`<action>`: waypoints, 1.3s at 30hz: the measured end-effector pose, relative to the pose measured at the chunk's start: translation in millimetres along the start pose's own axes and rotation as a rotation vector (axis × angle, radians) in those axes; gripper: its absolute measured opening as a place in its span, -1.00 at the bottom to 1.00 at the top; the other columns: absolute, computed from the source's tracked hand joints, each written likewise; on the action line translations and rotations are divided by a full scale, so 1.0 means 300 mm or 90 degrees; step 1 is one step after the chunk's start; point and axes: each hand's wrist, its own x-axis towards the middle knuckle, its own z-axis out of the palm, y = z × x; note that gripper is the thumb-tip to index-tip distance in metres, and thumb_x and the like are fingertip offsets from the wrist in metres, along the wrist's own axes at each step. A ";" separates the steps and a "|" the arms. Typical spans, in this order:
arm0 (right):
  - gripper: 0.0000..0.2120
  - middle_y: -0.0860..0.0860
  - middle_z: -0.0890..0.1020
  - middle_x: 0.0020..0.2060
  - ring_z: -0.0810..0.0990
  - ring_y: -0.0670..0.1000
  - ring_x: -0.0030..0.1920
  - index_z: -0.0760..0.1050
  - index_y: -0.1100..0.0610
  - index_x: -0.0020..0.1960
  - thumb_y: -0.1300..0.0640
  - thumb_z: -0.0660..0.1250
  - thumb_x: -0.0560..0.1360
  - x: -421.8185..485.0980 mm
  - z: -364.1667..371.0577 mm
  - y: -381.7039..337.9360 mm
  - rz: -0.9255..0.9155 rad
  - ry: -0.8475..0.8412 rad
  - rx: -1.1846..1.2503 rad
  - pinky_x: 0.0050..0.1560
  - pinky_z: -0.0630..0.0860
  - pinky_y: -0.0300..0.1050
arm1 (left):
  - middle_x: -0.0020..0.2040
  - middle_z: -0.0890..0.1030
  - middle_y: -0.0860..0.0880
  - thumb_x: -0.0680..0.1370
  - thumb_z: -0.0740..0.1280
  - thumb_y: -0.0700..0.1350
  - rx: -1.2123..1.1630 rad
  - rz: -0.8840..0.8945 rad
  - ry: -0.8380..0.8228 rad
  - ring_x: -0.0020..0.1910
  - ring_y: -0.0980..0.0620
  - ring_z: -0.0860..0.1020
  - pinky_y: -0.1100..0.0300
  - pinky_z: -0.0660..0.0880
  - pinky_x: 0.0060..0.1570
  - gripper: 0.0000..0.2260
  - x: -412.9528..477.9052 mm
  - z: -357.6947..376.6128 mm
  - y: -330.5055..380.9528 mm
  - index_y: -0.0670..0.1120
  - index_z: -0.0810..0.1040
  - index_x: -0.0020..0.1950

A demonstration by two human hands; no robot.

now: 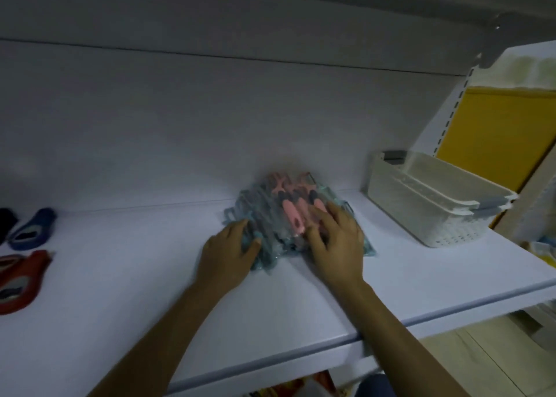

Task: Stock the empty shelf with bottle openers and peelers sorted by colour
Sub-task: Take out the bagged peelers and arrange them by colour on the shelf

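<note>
Peelers [289, 216] in one heap, our right hand [338, 244] flat on it, left hand [230, 253] touching it (hold unclear), two stacked baskets [433, 213]

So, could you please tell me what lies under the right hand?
A pile of packaged peelers, pink ones on top and blue-grey beneath; the right hand covers the pile's right part, so what lies there cannot be seen.

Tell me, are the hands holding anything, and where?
Left hand grips the left edge of the peeler pile; right hand rests flat on top, gripping nothing.
</note>
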 end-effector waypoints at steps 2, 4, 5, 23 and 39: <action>-0.52 0.15 0.46 0.34 0.38 0.18 0.35 0.48 0.07 0.34 -0.07 0.15 0.48 -0.007 0.005 -0.007 0.003 0.010 0.003 0.35 0.26 0.11 | 0.31 0.49 -0.09 0.59 0.17 0.10 -0.005 0.002 0.016 0.22 -0.11 0.47 0.04 0.37 0.23 -0.56 0.004 0.002 0.004 -0.08 0.36 0.40; -0.46 0.18 0.41 0.37 0.33 0.20 0.38 0.44 0.13 0.37 -0.12 0.11 0.49 -0.012 0.000 -0.019 0.004 0.036 -0.014 0.38 0.20 0.16 | 0.34 0.45 -0.10 0.59 0.18 0.10 -0.027 -0.006 0.040 0.27 -0.11 0.44 0.03 0.36 0.25 -0.57 0.010 0.008 0.001 -0.08 0.36 0.39; -0.45 0.20 0.39 0.37 0.32 0.21 0.39 0.43 0.17 0.36 -0.12 0.10 0.50 -0.016 -0.005 -0.027 -0.010 0.069 -0.026 0.39 0.17 0.19 | 0.35 0.43 -0.11 0.58 0.19 0.09 -0.045 -0.019 0.063 0.28 -0.12 0.42 0.01 0.36 0.26 -0.58 0.011 0.008 -0.001 -0.09 0.38 0.38; -0.57 0.24 0.51 0.21 0.48 0.21 0.21 0.27 0.24 0.36 0.15 0.16 0.53 0.054 0.186 -0.416 -0.130 -0.321 -0.260 0.16 0.39 -0.03 | 0.11 0.53 -0.13 0.58 0.20 -0.19 -0.734 -0.401 0.124 0.07 -0.08 0.51 0.08 0.46 0.12 -0.71 -0.004 -0.089 0.016 -0.14 0.44 0.30; -0.75 0.09 0.60 0.09 0.44 0.17 0.21 0.57 0.07 0.08 -0.02 0.26 0.50 0.236 0.110 -0.258 -0.150 -0.258 -0.402 0.17 0.33 0.00 | -0.13 0.60 0.11 0.58 0.23 -0.14 -0.752 -0.372 0.045 -0.08 0.11 0.51 0.22 0.43 -0.08 -0.86 -0.007 -0.159 0.049 -0.01 0.57 -0.09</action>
